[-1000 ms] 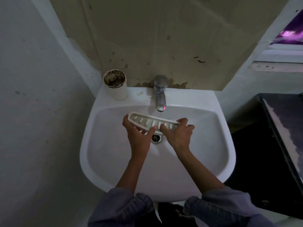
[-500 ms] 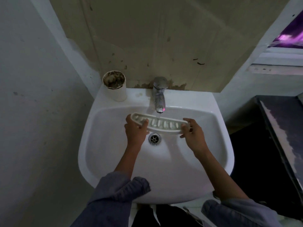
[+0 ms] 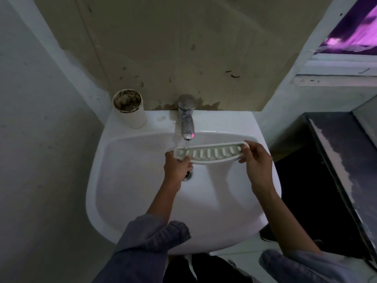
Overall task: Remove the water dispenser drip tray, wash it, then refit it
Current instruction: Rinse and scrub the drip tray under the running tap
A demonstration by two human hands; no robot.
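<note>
The white slotted drip tray [image 3: 212,153] is held level over the white sink [image 3: 126,180], just below the chrome tap [image 3: 186,117]. Water runs from the spout onto the tray's left end. My left hand [image 3: 177,168] grips that left end from below, and it hides part of the drain [image 3: 187,175]. My right hand [image 3: 257,162] pinches the right end, thumb on top. Both sleeves are pushed up the forearms.
A dirty white cup [image 3: 130,108] stands on the sink's back left corner. A dark counter [image 3: 336,160] runs along the right. Walls close in on the left and behind the sink; a window ledge [image 3: 336,64] is at upper right.
The tray has shifted to the right under the tap, so the water now strikes its left end. My right hand moved outward to the tray's right end. My hands are further apart.
</note>
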